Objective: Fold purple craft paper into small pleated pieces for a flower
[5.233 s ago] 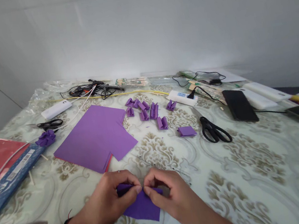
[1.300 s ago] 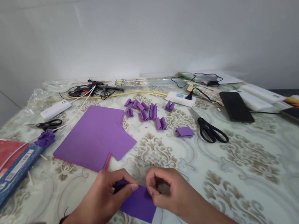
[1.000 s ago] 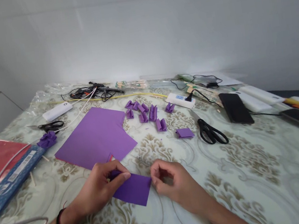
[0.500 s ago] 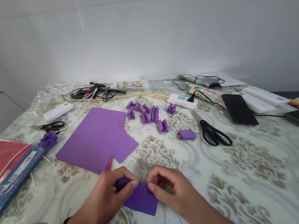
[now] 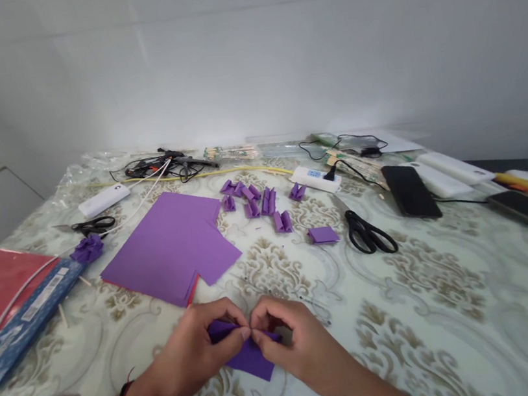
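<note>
A small piece of purple paper lies at the front of the table, its upper edge raised in a fold. My left hand pinches that edge between thumb and forefinger. Right beside it, my right hand pinches the same edge, the fingertips of both hands nearly meeting. Part of the paper is hidden under the fingers. Just beyond my hands lies a stack of larger purple sheets, with red showing along its lower edge. Several small folded purple paper pieces are scattered farther back, and one flat folded piece lies apart to the right.
Black-handled scissors lie right of the folded pieces; a second pair is at left. Behind are a white power strip and tangled black cables. A dark phone lies right, a red and blue packet left.
My right hand has shifted left along the paper's upper edge until its fingertips come close to my left hand's. The edge now stands more folded up. The view has turned slightly.
</note>
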Demonstrator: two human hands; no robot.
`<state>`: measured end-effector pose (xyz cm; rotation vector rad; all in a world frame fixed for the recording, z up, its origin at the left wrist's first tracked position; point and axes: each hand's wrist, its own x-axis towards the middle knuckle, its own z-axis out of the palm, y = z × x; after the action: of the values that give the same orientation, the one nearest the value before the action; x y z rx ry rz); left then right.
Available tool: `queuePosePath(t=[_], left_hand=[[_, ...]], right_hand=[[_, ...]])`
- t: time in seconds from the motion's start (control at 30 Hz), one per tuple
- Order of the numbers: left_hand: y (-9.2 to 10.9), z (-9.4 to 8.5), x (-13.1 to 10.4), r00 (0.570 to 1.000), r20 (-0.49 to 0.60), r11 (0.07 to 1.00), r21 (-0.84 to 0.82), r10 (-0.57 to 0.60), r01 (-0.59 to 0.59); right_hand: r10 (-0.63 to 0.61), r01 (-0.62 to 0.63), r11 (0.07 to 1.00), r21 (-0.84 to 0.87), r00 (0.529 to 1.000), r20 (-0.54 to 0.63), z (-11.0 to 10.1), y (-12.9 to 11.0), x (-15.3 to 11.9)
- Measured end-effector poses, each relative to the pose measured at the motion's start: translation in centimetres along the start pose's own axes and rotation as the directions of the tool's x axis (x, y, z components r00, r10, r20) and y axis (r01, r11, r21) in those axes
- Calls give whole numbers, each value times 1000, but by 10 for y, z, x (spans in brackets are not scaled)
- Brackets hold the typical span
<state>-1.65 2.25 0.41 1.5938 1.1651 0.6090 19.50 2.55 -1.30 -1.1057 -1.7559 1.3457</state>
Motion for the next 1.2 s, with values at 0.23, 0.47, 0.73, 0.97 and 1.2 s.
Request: queuePosePath(t=[0.23, 0.47, 0.73, 0.97, 1.2], left_hand=[[2, 2, -3, 1000, 20, 1000, 6, 15, -15], [2, -2, -1, 1000, 4, 999, 20, 25, -25], [0, -21, 4, 997, -77, 1000, -22, 16, -17], [-1, -22, 7, 995, -94, 997, 76, 17, -10], [0, -3, 2, 998, -42, 999, 39, 40, -38]], right_hand=[[-83, 84, 996, -19, 996, 24, 0, -5, -4], [-98, 98, 994, -44, 995, 21, -5, -2, -3], [7, -7, 1000, -8, 1000, -27, -20, 8, 6], [-11, 10, 1000, -14, 994, -111, -27, 7, 7], [-100, 100, 991, -93, 995, 8, -8, 4, -1]])
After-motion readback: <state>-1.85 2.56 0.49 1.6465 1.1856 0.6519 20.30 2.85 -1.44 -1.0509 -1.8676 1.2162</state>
